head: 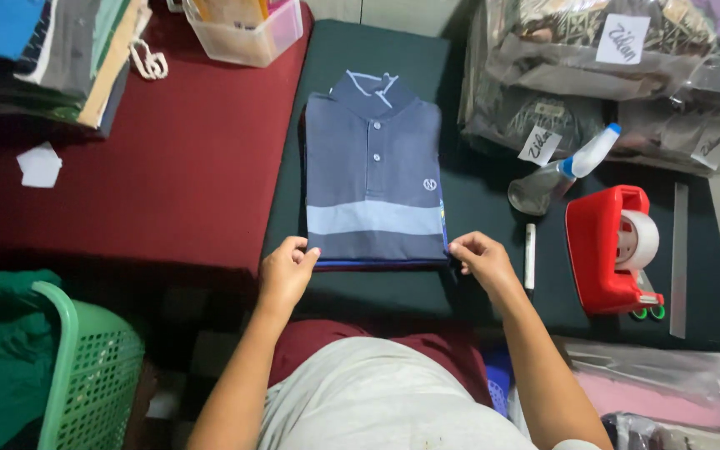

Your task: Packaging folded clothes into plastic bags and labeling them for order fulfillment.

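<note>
A folded navy polo shirt with a pale blue stripe lies collar-away on a dark green board. It seems to rest on other folded cloth, whose edges show beneath. My left hand pinches the shirt's near left corner. The near right corner is gripped by my right hand. Both hands sit at the shirt's front edge, fingers closed on the fabric.
A red tape dispenser, a spray bottle, a white marker and a ruler lie to the right. Bagged clothes are stacked behind. A maroon table, plastic box and green basket are on the left.
</note>
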